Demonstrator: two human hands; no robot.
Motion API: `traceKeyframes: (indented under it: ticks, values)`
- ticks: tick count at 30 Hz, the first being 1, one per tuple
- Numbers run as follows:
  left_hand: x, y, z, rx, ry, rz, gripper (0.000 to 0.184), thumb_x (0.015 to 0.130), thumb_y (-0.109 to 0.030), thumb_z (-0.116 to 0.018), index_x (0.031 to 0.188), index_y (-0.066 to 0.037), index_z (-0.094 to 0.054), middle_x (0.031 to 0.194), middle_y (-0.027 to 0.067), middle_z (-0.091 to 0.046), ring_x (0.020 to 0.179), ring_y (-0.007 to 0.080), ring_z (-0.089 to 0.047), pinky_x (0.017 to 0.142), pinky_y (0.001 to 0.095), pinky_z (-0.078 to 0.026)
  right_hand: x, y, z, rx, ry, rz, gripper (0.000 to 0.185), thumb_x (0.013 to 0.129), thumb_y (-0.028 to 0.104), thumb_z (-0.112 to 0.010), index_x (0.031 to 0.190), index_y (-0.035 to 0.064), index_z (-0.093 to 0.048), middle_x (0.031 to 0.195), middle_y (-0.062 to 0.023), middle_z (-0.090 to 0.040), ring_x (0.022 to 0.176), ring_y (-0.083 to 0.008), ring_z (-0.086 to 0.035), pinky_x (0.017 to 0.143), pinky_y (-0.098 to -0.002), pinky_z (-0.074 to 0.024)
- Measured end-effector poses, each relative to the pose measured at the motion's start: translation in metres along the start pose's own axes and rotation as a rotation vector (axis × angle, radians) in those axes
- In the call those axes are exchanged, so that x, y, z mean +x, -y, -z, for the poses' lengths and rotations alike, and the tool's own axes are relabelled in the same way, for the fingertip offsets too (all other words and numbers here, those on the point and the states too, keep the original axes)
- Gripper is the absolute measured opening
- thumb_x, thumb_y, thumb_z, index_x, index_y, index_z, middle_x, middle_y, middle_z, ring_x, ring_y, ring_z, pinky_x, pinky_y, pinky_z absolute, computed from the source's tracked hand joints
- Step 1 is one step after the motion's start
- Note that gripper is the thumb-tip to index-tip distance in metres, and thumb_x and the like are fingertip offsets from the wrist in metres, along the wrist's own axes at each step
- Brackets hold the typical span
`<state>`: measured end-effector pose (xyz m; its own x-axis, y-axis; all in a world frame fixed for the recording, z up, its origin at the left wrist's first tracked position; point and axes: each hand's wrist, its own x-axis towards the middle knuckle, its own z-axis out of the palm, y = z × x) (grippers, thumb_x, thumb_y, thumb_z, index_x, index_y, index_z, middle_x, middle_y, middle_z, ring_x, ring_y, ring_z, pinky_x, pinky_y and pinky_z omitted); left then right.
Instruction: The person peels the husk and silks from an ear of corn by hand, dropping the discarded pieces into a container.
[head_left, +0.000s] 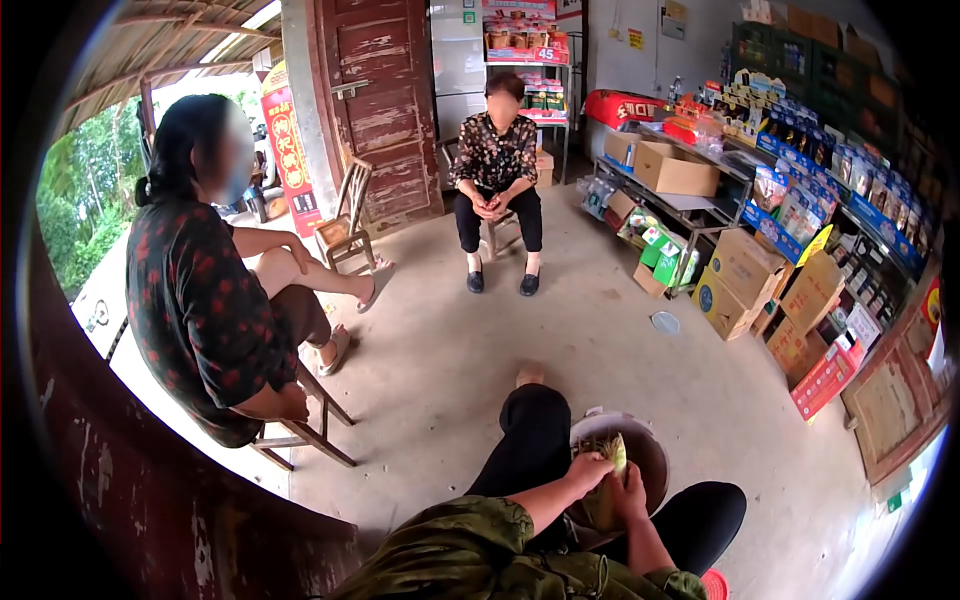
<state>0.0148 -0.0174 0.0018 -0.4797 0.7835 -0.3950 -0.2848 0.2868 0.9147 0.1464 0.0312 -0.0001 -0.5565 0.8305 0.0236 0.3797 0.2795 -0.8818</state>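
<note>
Over a round bucket between my knees, both hands are closed on a pale yellow-green ear of corn with husk on it. My left hand pinches its left side near the middle. Lower down, my right hand wraps round the right side, with the tip of the ear pointing up and away from me. Brownish husks or strands show inside the bucket, partly hidden by my hands and the ear.
One person sits on a wooden chair at left; another person sits ahead. A wooden chair stands between them. Shelves of packaged goods and cardboard boxes line the right. A red plastic rim shows beside my right leg.
</note>
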Motion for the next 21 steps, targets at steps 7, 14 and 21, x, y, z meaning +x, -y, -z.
traceKeyframes:
  ticks: [7, 14, 21]
  values:
    - [-0.002, -0.006, 0.001, 0.200, -0.071, -0.135, 0.019, 0.075, -0.025, -0.065, 0.078, -0.006, -0.063, 0.060, 0.0052, -0.058, 0.047, 0.0124, -0.051, 0.044, 0.0288, -0.038, 0.008, -0.017, -0.003, 0.026, -0.026, 0.043, 0.045, 0.088, 0.028, -0.061, 0.124, 0.0055, -0.047, 0.108, -0.0168, -0.061, 0.100, -0.0272, -0.059, 0.086, -0.0354, -0.0461]
    - [0.001, -0.007, 0.009, 0.493, -0.064, -0.242, 0.024, 0.074, -0.027, -0.065, 0.078, -0.003, -0.063, 0.071, 0.0081, -0.064, 0.069, 0.0132, -0.060, 0.064, 0.0315, -0.048, 0.011, -0.021, 0.000, -0.021, -0.079, -0.005, 0.039, 0.089, 0.027, -0.057, 0.121, 0.0059, -0.050, 0.107, -0.0166, -0.061, 0.100, -0.0278, -0.059, 0.086, -0.0362, -0.0454]
    - [-0.004, -0.009, 0.011, -0.319, 0.260, 0.108, 0.014, 0.085, -0.021, -0.057, 0.088, -0.007, -0.058, 0.083, 0.0062, -0.065, 0.076, 0.0181, -0.063, 0.074, 0.0299, -0.050, 0.022, -0.048, 0.012, 0.021, -0.150, -0.134, 0.039, 0.091, 0.027, -0.054, 0.123, 0.0045, -0.048, 0.111, -0.0182, -0.059, 0.101, -0.0320, -0.058, 0.087, -0.0382, -0.0443]
